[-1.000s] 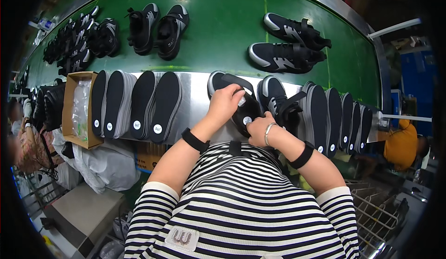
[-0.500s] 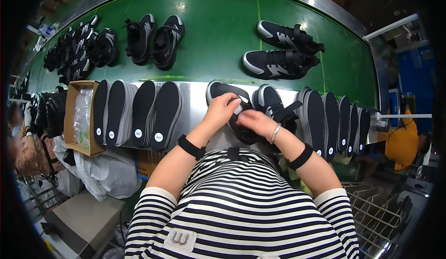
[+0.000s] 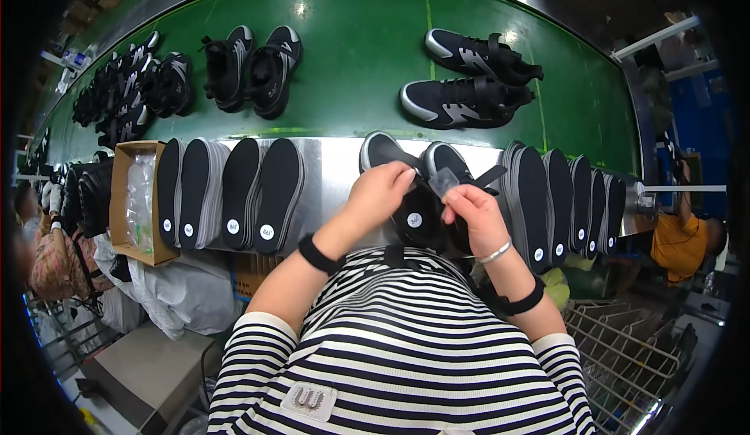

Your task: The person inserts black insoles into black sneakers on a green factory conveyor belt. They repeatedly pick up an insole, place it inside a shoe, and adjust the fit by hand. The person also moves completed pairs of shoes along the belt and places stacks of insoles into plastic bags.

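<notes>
In front of me two black sneakers with grey toes stand side by side. My left hand [image 3: 380, 194] is closed in a pinch on the strap of the left sneaker [image 3: 381, 151], and the fingertips partly cover it. A round white label shows on the insole inside that shoe. My right hand [image 3: 479, 218] pinches a small clear plastic piece [image 3: 444, 182] between thumb and forefinger, just above the right sneaker [image 3: 445, 160]. The right sneaker's strap sticks out to the right, and my right hand hides part of its heel.
Stacks of black insoles [image 3: 280, 189] lie left of the sneakers; more insole stacks [image 3: 524, 201] lie to the right. A cardboard box [image 3: 125, 201] holds clear plastic pieces. Several sneakers [image 3: 469, 103] sit on the green table [image 3: 351, 60]. A wire rack [image 3: 625, 349] stands at lower right.
My right hand has drawn back to the right from the left sneaker, with the clear plastic piece now plainly in its fingers. The insole label has come into sight.
</notes>
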`<action>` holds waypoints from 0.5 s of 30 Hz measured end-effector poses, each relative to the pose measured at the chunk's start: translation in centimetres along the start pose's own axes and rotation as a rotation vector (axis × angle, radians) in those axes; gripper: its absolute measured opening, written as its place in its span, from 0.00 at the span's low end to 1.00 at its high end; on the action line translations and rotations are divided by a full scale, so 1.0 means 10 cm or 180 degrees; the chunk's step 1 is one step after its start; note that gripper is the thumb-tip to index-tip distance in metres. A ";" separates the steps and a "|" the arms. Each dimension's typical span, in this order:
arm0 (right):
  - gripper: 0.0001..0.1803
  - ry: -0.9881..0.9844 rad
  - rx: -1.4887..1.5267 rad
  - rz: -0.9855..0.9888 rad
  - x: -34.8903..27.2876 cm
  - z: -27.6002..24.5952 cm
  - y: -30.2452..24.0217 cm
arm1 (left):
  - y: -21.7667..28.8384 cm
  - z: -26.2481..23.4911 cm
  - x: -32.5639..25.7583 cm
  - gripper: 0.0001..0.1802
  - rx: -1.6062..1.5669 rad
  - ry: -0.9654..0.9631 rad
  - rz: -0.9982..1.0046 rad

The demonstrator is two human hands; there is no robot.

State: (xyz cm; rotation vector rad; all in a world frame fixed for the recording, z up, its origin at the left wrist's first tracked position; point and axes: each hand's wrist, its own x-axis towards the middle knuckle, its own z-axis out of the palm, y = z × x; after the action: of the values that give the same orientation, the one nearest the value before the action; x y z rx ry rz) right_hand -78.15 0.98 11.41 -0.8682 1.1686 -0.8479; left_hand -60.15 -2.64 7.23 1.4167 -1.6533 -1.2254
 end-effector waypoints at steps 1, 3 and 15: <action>0.07 0.0053 -0.0113 -0.0056 -0.05 -0.02 0.01 | 0.11 -0.01 -0.08 0.11 0.0479 0.0302 0.0532; 0.07 -0.0002 -0.0262 -0.0120 -0.14 -0.02 0.02 | 0.40 -0.08 -0.22 0.09 0.0786 0.0582 0.1270; 0.07 0.1190 -0.1004 -0.1025 -0.27 -0.65 0.05 | 0.04 -1.60 -0.63 0.10 0.1372 0.1821 -0.0341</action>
State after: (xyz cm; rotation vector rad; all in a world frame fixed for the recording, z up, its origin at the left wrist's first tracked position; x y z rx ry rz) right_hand -84.96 2.82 10.93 -1.2131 1.5412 -1.1407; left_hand -44.60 -0.46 14.11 1.9135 -1.4847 -0.4406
